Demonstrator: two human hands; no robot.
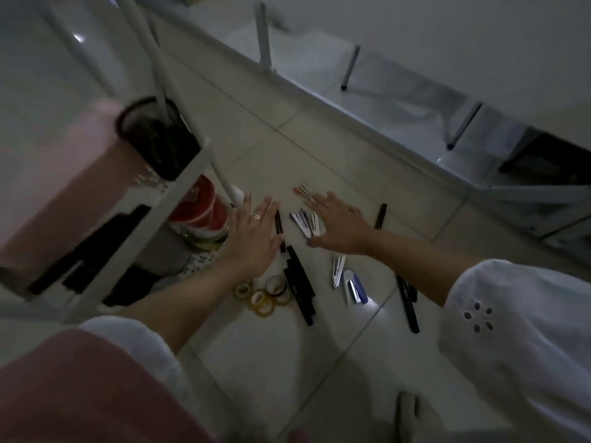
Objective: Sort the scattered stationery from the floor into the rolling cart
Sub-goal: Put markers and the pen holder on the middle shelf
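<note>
Nearest are a pink cloth (80, 388) at the lower left and two white sleeves, the left sleeve (137, 343) and the right sleeve (518, 340), which has a small eyelet flower. Both bare forearms reach out over the pale tiled floor (287, 362), where the stationery lies scattered. Closest in are a cluster of tape rolls (263, 300). Just right of them is a bundle of black markers (299, 284), then a white cutter (338, 270) and a blue and white stapler (354, 287) side by side. A long black pen (408, 303) lies under the right forearm. Farther out, the left hand (252, 233) is spread flat, palm down, with a ring on one finger. Its fingers are straight and hold nothing, and a thin black pen (279, 226) lies along its right edge. The right hand (340, 227) is also open, with its fingers splayed and gripping nothing. It is over a fan of white and blue pieces (303, 222). Whether either hand touches the floor cannot be told in the dim, blurred view. Another dark pen (380, 216) lies to the right of the right hand, and a few small pale pieces (302, 190) lie just past its fingertips. To the left stands the white cart (166, 199), close beside the left hand. A black mesh cup (160, 142) and a blurred pink block (64, 193) are on its upper tier, and a red and white tub (198, 209) sits lower down. Farthest off, a white ledge (351, 123) crosses the floor, with metal legs (263, 36) beyond it.
</note>
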